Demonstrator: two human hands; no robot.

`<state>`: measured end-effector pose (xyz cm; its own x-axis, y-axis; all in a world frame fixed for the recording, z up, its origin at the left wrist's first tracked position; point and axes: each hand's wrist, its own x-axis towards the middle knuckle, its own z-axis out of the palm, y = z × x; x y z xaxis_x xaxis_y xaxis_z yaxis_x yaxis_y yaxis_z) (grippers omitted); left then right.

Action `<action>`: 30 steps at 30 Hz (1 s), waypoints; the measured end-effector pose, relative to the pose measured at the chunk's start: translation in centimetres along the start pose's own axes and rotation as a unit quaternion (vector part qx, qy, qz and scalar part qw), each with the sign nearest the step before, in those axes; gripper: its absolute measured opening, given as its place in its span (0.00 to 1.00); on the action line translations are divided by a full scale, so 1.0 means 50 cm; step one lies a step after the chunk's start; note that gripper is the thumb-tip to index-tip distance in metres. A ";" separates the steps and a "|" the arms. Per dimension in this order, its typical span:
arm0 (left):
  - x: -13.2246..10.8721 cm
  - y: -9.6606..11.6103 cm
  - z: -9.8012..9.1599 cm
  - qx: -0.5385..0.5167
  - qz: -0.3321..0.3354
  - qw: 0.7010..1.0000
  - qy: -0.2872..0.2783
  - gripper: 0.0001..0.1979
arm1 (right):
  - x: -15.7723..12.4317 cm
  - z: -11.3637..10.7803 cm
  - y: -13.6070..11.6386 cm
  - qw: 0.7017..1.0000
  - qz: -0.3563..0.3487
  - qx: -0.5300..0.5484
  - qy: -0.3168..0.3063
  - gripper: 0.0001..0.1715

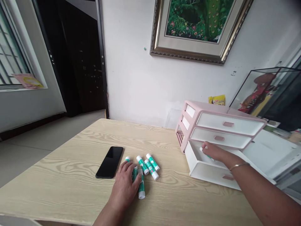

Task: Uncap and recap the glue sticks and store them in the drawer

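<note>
My left hand (124,185) rests on the table over several green-and-white glue sticks, touching them with its fingers apart and loosely bent. One glue stick (141,188) sticks out beside my thumb; others are partly hidden under the fingers. Just to the right lie three more, including a glue stick (151,169) with a small red mark. My right hand (213,152) reaches into the open bottom drawer (207,171) of a pink-and-white drawer unit (197,108). Its fingers are closed on a glue stick (201,149), whose white end and a bit of green show.
A black phone (109,162) lies left of my left hand on the wooden table (70,163). Behind the drawer unit is a yellow packet (217,100), and a glass case (261,91) stands at the back right. A framed picture (188,50) hangs on the wall.
</note>
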<state>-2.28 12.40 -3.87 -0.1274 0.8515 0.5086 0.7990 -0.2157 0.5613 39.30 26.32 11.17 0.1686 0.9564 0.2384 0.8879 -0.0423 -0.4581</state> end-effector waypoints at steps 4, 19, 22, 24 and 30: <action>0.003 0.006 -0.012 -0.033 -0.016 0.999 0.014 0.19 | -0.106 -0.038 -0.055 0.996 0.026 0.080 -0.020 0.15; 0.007 0.012 -0.032 -0.074 -0.072 0.995 0.013 0.23 | -0.410 0.241 -0.287 0.947 -0.264 0.088 -0.163 0.18; 0.009 0.018 -0.044 -0.074 -0.073 0.995 0.001 0.25 | -0.416 0.269 -0.293 0.948 -0.279 0.080 -0.131 0.13; 0.011 0.016 -0.046 -0.075 -0.073 0.994 -0.007 0.27 | -0.420 0.283 -0.289 0.949 -0.282 0.077 -0.120 0.10; 0.011 -0.006 -0.028 -0.078 -0.062 0.995 -0.012 0.31 | -0.415 0.313 -0.194 0.956 -0.246 0.149 -0.050 0.15</action>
<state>-3.42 12.28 -2.85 -0.2046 0.8869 0.4143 0.6761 -0.1780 0.7150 20.49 11.40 -2.74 -0.2930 0.8632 0.4112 0.6849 0.4895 -0.5397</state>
